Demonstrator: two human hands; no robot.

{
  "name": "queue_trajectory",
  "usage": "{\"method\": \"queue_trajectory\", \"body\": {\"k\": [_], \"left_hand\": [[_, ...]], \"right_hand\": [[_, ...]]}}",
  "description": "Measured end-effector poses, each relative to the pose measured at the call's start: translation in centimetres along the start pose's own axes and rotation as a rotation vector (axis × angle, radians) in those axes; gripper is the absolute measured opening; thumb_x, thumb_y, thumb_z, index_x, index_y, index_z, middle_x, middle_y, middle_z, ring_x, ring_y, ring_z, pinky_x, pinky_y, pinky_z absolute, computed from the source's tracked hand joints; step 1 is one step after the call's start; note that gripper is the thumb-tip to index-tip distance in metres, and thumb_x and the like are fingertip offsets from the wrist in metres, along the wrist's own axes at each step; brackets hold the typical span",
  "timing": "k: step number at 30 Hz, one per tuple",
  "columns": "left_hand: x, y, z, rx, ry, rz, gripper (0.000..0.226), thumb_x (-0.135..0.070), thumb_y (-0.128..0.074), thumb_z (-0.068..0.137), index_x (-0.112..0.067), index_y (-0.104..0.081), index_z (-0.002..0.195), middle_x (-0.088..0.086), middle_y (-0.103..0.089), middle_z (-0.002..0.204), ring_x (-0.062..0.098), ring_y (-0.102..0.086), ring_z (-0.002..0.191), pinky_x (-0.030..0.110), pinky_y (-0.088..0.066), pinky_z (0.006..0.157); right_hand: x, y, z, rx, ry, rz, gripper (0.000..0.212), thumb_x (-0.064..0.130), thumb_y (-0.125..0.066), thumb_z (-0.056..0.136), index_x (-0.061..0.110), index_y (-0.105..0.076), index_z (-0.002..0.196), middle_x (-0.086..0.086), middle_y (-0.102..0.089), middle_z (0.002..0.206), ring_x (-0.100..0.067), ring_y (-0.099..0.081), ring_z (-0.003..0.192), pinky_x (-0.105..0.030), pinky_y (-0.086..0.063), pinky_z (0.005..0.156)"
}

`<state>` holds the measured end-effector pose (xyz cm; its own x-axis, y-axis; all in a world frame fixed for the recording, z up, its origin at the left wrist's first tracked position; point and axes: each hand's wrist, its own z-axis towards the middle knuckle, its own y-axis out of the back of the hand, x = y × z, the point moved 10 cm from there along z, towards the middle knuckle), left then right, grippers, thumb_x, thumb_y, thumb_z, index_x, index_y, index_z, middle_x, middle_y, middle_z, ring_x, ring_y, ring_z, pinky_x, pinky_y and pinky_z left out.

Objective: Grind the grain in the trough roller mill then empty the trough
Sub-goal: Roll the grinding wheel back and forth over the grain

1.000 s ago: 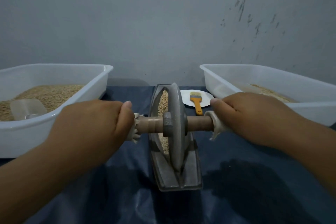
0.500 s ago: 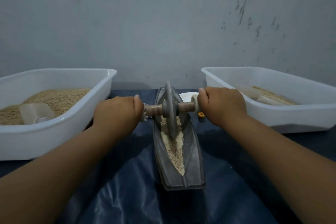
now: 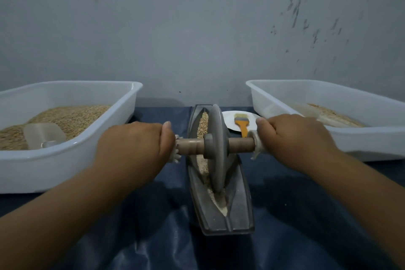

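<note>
Brush [image 3: 241,124], orange-handled, on white plate [image 3: 230,119] behind right hand [image 3: 293,136]. Left tub [image 3: 92,138]: grain, clear scoop [image 3: 42,135]. Right tub [image 3: 361,138]: less grain. Centre trough [image 3: 238,206]: grain [image 3: 203,125], upright wheel [image 3: 215,149]. Left hand [image 3: 133,149] and right hand each curl round an end of its axle [image 3: 240,145].

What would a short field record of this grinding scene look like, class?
Tool: grey stone roller wheel on a wooden axle, standing in a grey boat-shaped trough
Left hand: grips the axle's left end
Right hand: grips the right end
Trough contents: tan grain, partly crushed
Left white plastic tub: grain, clear scoop
Behind: orange-handled brush on white plate
</note>
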<state>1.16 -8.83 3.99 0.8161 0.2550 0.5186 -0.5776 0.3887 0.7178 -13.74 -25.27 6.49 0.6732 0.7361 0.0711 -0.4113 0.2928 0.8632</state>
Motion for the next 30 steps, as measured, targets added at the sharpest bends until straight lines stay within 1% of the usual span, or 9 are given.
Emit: {"method": "queue_trajectory", "body": {"k": [5, 12, 16, 17, 20, 23, 25, 27, 30], "left_hand": [[2.1, -3.9, 4.2, 0.12, 0.164, 0.179, 0.068, -0.028, -0.054, 0.093, -0.004, -0.009, 0.139, 0.009, -0.056, 0.115, 0.025, -0.06, 0.094, 0.037, -0.052, 0.075], [1.1, -2.6, 2.4, 0.156, 0.12, 0.161, 0.063, -0.029, -0.052, 0.093, -0.003, -0.019, 0.139, 0.009, -0.056, 0.111, 0.024, -0.059, 0.088, 0.035, -0.048, 0.067], [-0.1, 1.6, -0.1, 0.04, 0.069, -0.09, 0.05, -0.015, -0.084, 0.058, 0.0, -0.055, 0.097, 0.013, -0.055, 0.062, 0.029, -0.051, 0.046, 0.036, -0.047, 0.041], [0.6, 2.8, -0.7, -0.021, 0.138, -0.212, 0.029, -0.018, -0.081, 0.065, -0.011, -0.056, 0.078, 0.005, -0.047, 0.052, 0.023, -0.044, 0.04, 0.033, -0.044, 0.038], [2.2, 4.7, -1.5, -0.125, 0.312, -0.307, 0.037, -0.032, -0.039, 0.093, -0.03, -0.032, 0.057, -0.009, -0.03, 0.042, 0.009, -0.03, 0.035, 0.017, -0.024, 0.037], [0.5, 3.9, -1.3, -0.15, 0.128, -0.214, 0.016, -0.024, -0.053, 0.084, -0.017, -0.053, 0.07, 0.0, -0.046, 0.049, 0.02, -0.043, 0.036, 0.027, -0.041, 0.035], [0.4, 0.2, -0.2, 0.044, 0.077, -0.06, 0.047, -0.013, -0.079, 0.063, 0.005, -0.06, 0.102, 0.015, -0.059, 0.065, 0.031, -0.055, 0.047, 0.036, -0.049, 0.04], [1.4, -2.7, 1.3, 0.169, 0.151, 0.111, 0.068, -0.024, -0.074, 0.076, 0.003, -0.04, 0.13, 0.011, -0.063, 0.094, 0.028, -0.063, 0.073, 0.035, -0.05, 0.055], [2.5, -3.9, 4.0, 0.137, 0.196, 0.194, 0.06, -0.027, -0.053, 0.093, -0.007, -0.019, 0.138, 0.005, -0.057, 0.111, 0.023, -0.06, 0.092, 0.035, -0.051, 0.07]], "right_hand": [[0.3, -2.5, 3.3, -0.132, -0.032, 0.02, 0.046, 0.04, -0.018, 0.1, 0.024, -0.053, 0.074, 0.0, -0.051, 0.071, -0.023, -0.049, 0.07, -0.034, -0.038, 0.067], [0.4, -2.0, 1.9, -0.073, 0.06, -0.003, 0.04, 0.036, -0.022, 0.097, 0.025, -0.051, 0.07, 0.001, -0.055, 0.069, -0.022, -0.048, 0.066, -0.033, -0.035, 0.059], [0.4, 0.2, -0.7, 0.025, 0.068, -0.001, 0.045, 0.047, -0.016, 0.093, 0.032, -0.042, 0.059, 0.005, -0.05, 0.064, -0.016, -0.049, 0.063, -0.031, -0.029, 0.053], [0.3, 0.8, -1.3, 0.042, 0.067, -0.005, 0.05, 0.049, -0.014, 0.091, 0.028, -0.046, 0.06, 0.003, -0.051, 0.063, -0.015, -0.049, 0.062, -0.031, -0.03, 0.052], [0.6, 2.1, -2.5, 0.048, 0.103, -0.05, 0.054, 0.05, -0.013, 0.092, 0.024, -0.052, 0.066, 0.003, -0.052, 0.062, -0.014, -0.05, 0.061, -0.031, -0.037, 0.054], [0.8, 2.0, -2.1, -0.009, 0.087, -0.097, 0.049, 0.047, -0.014, 0.093, 0.025, -0.044, 0.061, 0.004, -0.048, 0.06, -0.012, -0.045, 0.057, -0.03, -0.032, 0.05], [0.5, 0.9, -0.7, -0.041, 0.036, -0.085, 0.047, 0.044, -0.018, 0.095, 0.025, -0.043, 0.06, 0.003, -0.048, 0.061, -0.014, -0.043, 0.056, -0.03, -0.028, 0.05], [0.6, -1.0, 1.4, -0.041, 0.01, -0.079, 0.046, 0.04, -0.02, 0.099, 0.021, -0.05, 0.071, 0.002, -0.054, 0.07, -0.022, -0.049, 0.065, -0.033, -0.035, 0.059], [0.1, -2.8, 4.3, -0.02, -0.063, -0.008, 0.046, 0.036, -0.019, 0.1, 0.018, -0.055, 0.078, 0.0, -0.05, 0.073, -0.022, -0.047, 0.067, -0.033, -0.033, 0.063]]}}
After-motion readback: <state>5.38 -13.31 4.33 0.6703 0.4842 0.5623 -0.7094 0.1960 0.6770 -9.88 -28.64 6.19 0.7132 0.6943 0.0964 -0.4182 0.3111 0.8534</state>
